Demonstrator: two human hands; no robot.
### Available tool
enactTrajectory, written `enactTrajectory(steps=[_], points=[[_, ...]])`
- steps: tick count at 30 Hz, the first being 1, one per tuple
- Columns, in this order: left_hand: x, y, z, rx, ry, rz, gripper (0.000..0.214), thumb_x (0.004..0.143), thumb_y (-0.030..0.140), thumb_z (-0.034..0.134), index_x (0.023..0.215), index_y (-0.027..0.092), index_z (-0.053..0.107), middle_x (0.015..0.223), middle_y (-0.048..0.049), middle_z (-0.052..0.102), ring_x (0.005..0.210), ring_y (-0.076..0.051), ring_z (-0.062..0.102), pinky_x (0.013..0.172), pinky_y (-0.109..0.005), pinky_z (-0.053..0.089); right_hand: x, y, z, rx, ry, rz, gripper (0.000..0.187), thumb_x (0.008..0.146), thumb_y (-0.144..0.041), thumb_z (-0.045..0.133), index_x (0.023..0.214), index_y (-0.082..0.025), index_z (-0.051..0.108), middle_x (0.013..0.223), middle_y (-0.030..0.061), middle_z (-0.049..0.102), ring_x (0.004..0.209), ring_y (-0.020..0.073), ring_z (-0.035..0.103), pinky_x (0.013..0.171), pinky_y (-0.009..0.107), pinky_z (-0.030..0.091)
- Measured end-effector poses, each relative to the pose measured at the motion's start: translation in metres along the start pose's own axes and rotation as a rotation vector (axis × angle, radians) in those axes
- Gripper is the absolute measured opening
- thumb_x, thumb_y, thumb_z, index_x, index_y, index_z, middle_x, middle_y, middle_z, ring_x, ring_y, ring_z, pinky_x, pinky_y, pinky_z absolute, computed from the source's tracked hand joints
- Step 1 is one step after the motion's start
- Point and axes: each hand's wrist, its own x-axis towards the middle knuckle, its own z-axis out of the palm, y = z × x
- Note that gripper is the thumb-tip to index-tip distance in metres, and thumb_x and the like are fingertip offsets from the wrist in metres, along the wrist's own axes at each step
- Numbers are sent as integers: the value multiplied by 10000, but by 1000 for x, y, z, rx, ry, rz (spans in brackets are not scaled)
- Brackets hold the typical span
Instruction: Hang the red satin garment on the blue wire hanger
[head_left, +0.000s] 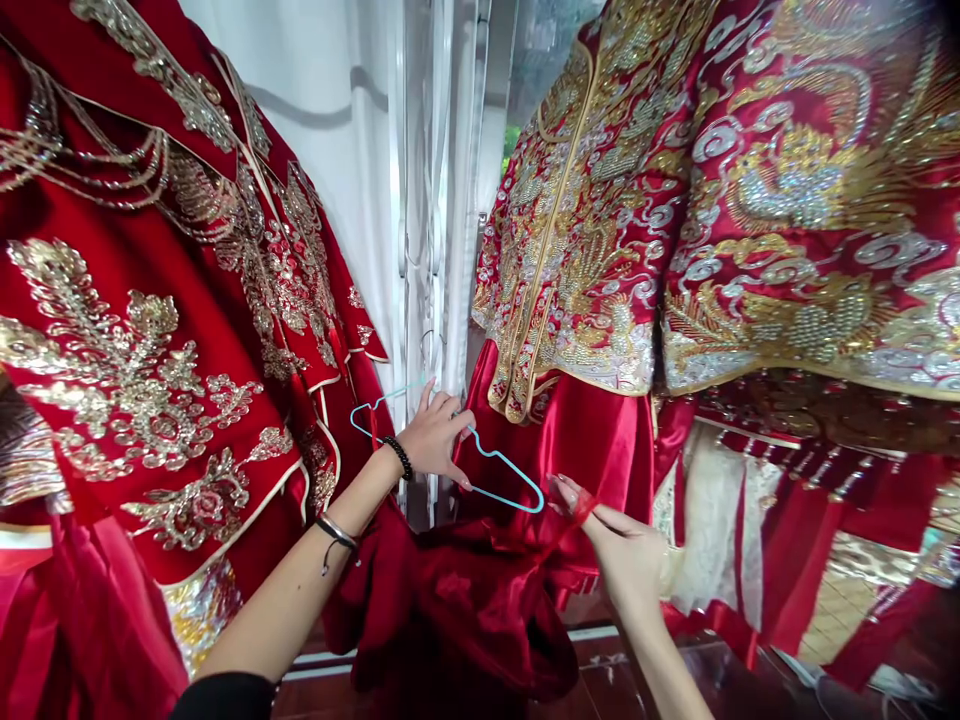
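My left hand [433,438], with a black bead bracelet and a silver bangle on its arm, is closed around a light-blue clothes hanger [517,470]. The hanger lies slanted, one end pointing to the upper left and the other toward my right hand. Across the fingers of my right hand [622,550] runs a thin red strap [582,508], pinched close to the hanger's right end. That strap leads down to a dark red satin garment [480,605], which hangs bunched below both hands. Whether the strap touches the hanger, I cannot tell.
At the left hangs a red jacket [210,270] with silver beading. Gold-embroidered red jackets [570,210] hang at the right above red satin skirts [600,440]. Behind are a white curtain [322,120] and a window frame [450,200]. Brown floor tiles [607,680] show below.
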Motion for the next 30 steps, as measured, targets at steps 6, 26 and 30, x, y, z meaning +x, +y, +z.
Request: enactTrajectory(steps=[6,26,30], points=[[0,1,8,107,24,-8,645,470,727,576,813,184,520,854,-43,459,890,-244,417,1010,-584,29,17,-18,20,-95,-182,-68,327,541,-375,723,818,-202,713,861,25,702,928,267,623,886,379,482],[3,-1,14,-24,-10,-31,758,607,503,660,1242,174,407,1107,-112,525,1107,-285,421,1042,-561,59,80,-39,84,-1040,-606,-487,351,833,-471,371,973,-239,593,787,50,685,784,213,633,607,258,393],[-25,1,-6,-199,114,-65,595,775,329,549,1313,178,344,1297,-110,435,1250,-225,294,1050,-411,229,72,-15,95,-1041,-561,-429,367,884,-448,261,932,-260,573,703,23,674,725,200,627,558,251,338]])
